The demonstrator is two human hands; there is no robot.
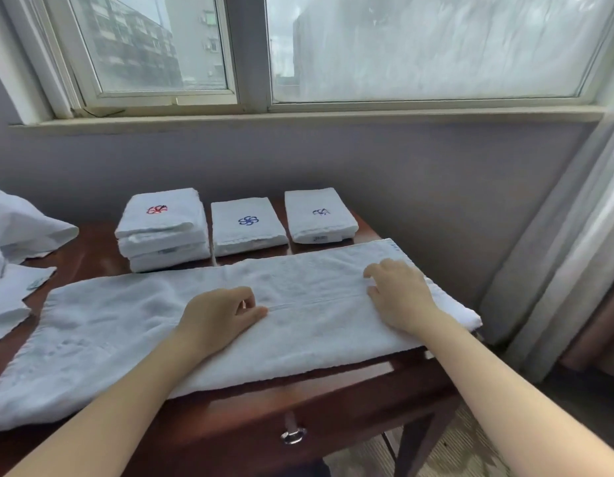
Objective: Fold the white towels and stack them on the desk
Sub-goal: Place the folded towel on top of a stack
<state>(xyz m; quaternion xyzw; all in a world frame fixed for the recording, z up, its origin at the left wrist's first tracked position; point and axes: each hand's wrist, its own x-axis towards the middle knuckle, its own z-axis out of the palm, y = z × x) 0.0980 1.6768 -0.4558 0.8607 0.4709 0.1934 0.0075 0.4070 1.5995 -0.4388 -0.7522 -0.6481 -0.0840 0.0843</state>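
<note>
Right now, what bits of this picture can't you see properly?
Head view only:
Long towel: its left end is cut off by the picture's edge.
Left hand and right hand: curled fingers hide whether they pinch the towel.
Tag on the right folded towel: too small to read.
White cloths at the left: cut off by the edge.
</note>
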